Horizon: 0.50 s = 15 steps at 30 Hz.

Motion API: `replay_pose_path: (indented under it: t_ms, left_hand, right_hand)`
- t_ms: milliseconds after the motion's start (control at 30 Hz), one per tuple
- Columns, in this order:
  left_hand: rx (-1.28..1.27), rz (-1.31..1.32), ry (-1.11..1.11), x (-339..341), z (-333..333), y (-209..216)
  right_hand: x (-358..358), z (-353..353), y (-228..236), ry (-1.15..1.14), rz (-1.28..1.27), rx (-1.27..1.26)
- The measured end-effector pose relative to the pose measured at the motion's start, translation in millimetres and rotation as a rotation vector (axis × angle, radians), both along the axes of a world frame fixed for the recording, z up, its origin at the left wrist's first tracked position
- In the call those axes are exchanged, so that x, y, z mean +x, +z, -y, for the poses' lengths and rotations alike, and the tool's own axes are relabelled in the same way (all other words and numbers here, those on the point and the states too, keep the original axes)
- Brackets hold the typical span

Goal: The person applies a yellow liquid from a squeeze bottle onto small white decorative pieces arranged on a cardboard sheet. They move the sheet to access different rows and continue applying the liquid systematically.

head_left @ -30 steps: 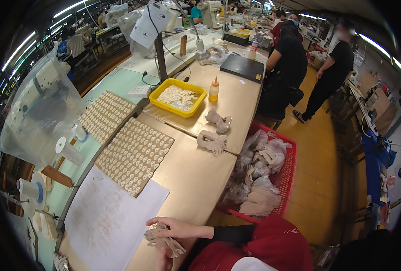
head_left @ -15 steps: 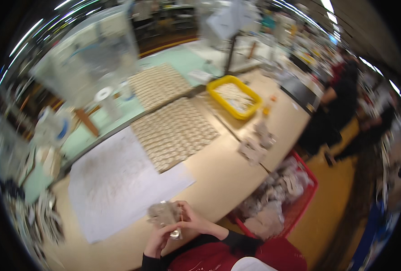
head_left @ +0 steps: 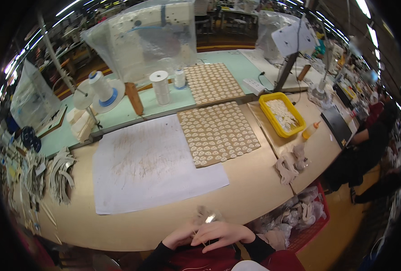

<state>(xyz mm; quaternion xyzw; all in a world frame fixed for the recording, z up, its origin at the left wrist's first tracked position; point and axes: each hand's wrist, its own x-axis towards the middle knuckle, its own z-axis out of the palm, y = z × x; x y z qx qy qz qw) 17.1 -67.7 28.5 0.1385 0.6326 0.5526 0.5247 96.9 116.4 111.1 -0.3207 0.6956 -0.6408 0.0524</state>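
Note:
At the table's near edge, a small bundle of grey-beige pieces in clear plastic [head_left: 207,214] sits just beyond my hands. My left hand [head_left: 179,235] is closed around its near end, most of the fingers hidden. Lying across that end is my right hand [head_left: 221,232], its fingers bent and partly spread, with a thin tan band [head_left: 203,244] caught at the fingertips. Where the band runs under the hands I cannot see. Ahead lies a stained white sheet [head_left: 142,167], overlapped on its right by a brown board with rows of small pale pieces [head_left: 221,133].
A second such board [head_left: 214,81] lies behind. To the right are a yellow tray [head_left: 266,110], an orange-tipped bottle [head_left: 310,131] and beige bundles [head_left: 287,169]. A red crate [head_left: 311,235] stands below the table's right edge. Fabric strips [head_left: 61,176] lie left; thread cones [head_left: 160,88] stand behind.
The view has swung left and steadied. My right hand has moved over the bundle's near end, its fingers more spread, and the bundle now shows less beyond the hands.

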Motion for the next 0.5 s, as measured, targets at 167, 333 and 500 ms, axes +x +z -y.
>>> replay_pose_path:
  t_ms: [167,333,500]
  left_hand:
    - [0.384,0.341,0.561,-34,-2,18]
    - [0.484,0.107,0.476,-37,-11,38]
    - [0.017,0.04,-0.052,-34,-18,42]
  right_hand:
    - [-11,-12,-23,-0.39,0.065,-1.326]
    - [-40,14,-74,-0.814,0.69,-1.562]
    - [-22,10,-79,-0.541,0.59,-0.953]
